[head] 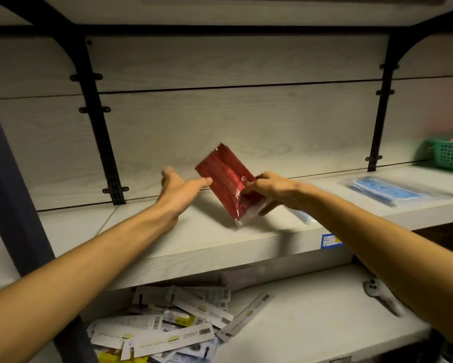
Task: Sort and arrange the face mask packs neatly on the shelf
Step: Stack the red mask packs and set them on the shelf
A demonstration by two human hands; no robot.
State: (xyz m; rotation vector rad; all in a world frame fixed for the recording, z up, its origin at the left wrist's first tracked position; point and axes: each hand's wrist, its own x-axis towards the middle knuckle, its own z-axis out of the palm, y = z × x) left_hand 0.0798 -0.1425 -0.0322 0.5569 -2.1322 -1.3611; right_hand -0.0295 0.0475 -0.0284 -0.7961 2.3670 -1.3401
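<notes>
A red face mask pack (225, 176) in clear wrap hangs tilted above the middle of the pale wooden shelf (167, 239). My right hand (272, 191) pinches its lower right end. My left hand (180, 187) is just left of the pack with straight fingers, its fingertips at the pack's left edge. A stack of blue mask packs (385, 191) lies flat on the shelf to the right. Another pale blue pack (302, 216) peeks out from under my right forearm.
A green plastic basket (450, 155) stands at the far right of the shelf. Black brackets (102, 142) run up the back panel. On the lower shelf lie several carded packets (183, 326) and a white handled object (382, 297). A price label (330, 241) sits on the shelf edge.
</notes>
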